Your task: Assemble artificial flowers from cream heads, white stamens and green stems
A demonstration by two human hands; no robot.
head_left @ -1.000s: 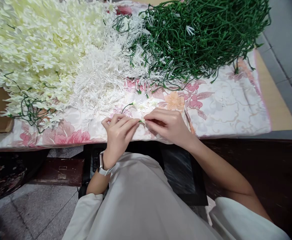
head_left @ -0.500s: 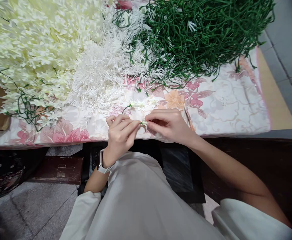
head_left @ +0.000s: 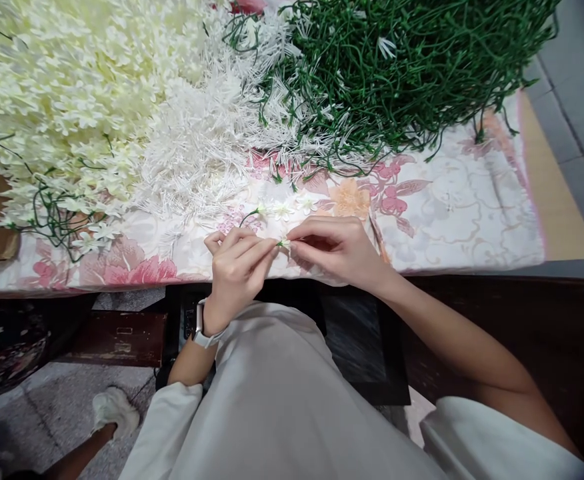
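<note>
Head view: pinching small artificial blossom above floral-print cloth on counter, with left hand and right hand from either side. Barely shifted over last second. Newly noted at lower left: white shoe, well apart from blossom; judged harmless to handwork.

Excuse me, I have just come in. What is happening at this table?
A person pinches a small green-and-white piece between the fingertips of the left hand and right hand, near the table's edge. Its details are too small to tell. Just beyond, a loose green stem and white flowers lie on the floral cloth. Farther back are heaps of cream petals, white thread-like pieces and green stems.
</note>
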